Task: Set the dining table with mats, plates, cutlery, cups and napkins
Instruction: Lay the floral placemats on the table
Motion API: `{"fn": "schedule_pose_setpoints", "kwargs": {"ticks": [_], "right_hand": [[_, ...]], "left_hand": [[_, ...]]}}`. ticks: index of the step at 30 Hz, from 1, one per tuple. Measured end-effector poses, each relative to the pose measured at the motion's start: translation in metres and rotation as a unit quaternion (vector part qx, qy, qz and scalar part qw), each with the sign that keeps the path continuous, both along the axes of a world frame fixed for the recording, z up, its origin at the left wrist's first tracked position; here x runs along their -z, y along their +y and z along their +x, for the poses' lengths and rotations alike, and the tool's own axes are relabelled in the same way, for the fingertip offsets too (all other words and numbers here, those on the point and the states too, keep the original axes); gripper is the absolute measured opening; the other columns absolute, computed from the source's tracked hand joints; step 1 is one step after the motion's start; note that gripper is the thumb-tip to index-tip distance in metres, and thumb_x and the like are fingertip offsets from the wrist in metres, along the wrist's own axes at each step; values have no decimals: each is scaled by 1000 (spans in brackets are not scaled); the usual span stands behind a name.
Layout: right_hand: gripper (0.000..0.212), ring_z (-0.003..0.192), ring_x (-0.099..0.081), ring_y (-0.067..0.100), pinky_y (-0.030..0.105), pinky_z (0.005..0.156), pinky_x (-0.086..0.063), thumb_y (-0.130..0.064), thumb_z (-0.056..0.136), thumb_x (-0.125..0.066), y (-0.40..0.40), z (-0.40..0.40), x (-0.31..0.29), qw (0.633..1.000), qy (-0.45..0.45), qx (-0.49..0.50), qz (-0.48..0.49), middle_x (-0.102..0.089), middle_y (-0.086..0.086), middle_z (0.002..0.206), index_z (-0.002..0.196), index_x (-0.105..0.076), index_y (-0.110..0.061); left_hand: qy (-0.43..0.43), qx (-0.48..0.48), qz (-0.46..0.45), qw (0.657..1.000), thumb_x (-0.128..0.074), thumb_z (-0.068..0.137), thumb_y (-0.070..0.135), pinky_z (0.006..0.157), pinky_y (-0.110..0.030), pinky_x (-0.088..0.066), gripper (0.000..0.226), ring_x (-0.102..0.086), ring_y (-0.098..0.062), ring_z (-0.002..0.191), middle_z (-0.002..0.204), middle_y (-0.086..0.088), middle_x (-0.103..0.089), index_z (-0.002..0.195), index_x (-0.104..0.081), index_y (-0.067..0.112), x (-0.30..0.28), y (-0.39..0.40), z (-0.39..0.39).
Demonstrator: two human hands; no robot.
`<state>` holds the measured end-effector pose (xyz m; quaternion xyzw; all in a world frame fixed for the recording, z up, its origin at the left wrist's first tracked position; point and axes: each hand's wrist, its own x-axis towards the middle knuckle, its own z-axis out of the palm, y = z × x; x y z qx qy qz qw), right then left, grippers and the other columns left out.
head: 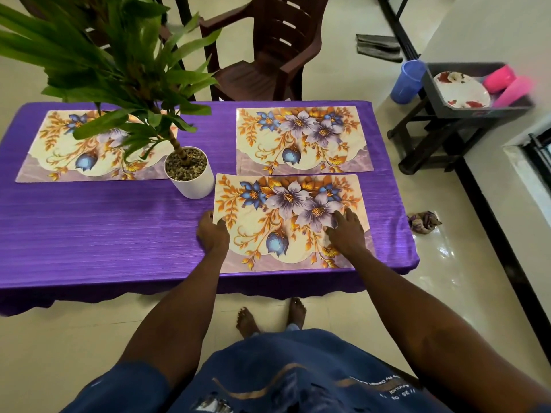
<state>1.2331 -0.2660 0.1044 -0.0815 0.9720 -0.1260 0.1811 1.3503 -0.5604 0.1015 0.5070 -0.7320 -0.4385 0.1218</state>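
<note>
Now left hand (pixel 212 234) seemingly pinching near mat (pixel 286 225) edge, right hand (pixel 346 232) flat.

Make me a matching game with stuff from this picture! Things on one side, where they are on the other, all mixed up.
Things:
1. plate
2. potted plant
3. blue cup
4. right hand

Places:
A. on the floor beside the stand
B. flat on the nearest mat
C. in the grey tray
D. on the purple tablecloth

Pairs: 1-C, 2-D, 3-A, 4-B
</note>
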Motion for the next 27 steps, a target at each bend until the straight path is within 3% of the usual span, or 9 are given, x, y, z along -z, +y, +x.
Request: {"fn": "schedule_pose_setpoints", "kwargs": {"ticks": [8, 13, 18, 22, 27], "right_hand": [[53, 145, -23, 33, 50, 115, -28, -37, 95, -57, -2, 1, -1, 1000, 1, 5, 5, -26, 12, 158, 141, -40, -18], [54, 144, -25, 33, 51, 114, -27, -36, 92, -59, -1, 3, -4, 1000, 0, 1, 4, -27, 11, 157, 140, -41, -18], [59, 146, -22, 33, 54, 115, -25, -45, 92, -57, 1, 5, -4, 1000, -3, -6, 16, -25, 8, 159, 143, -38, -23], [59, 147, -21, 33, 54, 115, -24, -46, 92, -56, 1, 7, -4, 1000, -2, -7, 19, -24, 9, 159, 143, -37, -22], [63, 136, -35, 35, 52, 109, -33, -49, 92, -55, -2, 4, -8, 1000, 28, 8, 4, -37, 14, 149, 144, -36, -19]], "left_hand": [[12, -30, -35, 999, -72, 87, 18, 86, -42, -56, 30, -59, -27, 107, 119, -12, -59, 114, -61, 9, -10, 6, 2], [-22, -11, 51, 998, -61, 93, 17, 72, -38, -56, 26, -64, -26, 95, 109, -9, -62, 113, -45, 13, -9, 9, 13], [-13, 19, 67, 998, -62, 94, 22, 73, -36, -55, 29, -64, -27, 97, 110, -8, -62, 116, -45, 14, -8, 2, 22], [28, 51, 131, 990, -70, 89, 31, 81, -41, -56, 41, -64, -24, 103, 115, -5, -65, 124, -53, 14, -4, -13, 30], [55, 89, 142, 984, -65, 94, 28, 88, -45, -56, 35, -64, -25, 108, 121, -6, -66, 125, -58, 14, -4, -9, 30]]}}
